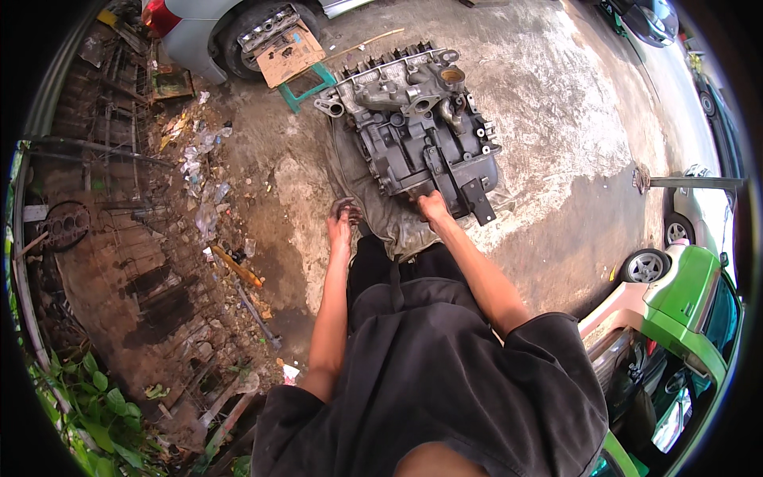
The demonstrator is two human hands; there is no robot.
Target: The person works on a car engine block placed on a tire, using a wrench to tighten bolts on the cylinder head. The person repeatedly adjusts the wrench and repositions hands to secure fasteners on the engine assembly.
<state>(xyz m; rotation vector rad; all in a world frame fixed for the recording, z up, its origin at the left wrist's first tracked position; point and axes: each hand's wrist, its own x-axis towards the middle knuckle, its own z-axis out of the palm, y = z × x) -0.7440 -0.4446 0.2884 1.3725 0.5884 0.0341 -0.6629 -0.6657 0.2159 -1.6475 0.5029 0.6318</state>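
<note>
A grey metal engine assembly (413, 127) lies on a crumpled grey cloth (373, 219) on the concrete in front of me, with a black bracket (477, 199) jutting from its lower right. My right hand (431, 205) is at the engine's near edge, fingers curled in against it below the bracket; what they grip is hidden. Off the engine's lower left, over the cloth's edge, my left hand (343, 219) is raised with blackened fingers loosely bent and apart, holding nothing that I can see.
A teal low stool (307, 91) bears cardboard and metal parts beside a silver car (191, 32). Rubbish (207, 151), rods and rusty scrap (79, 222) lie along the left, with plants (95, 397) below. Parked cars line the right, including a green one (687, 294).
</note>
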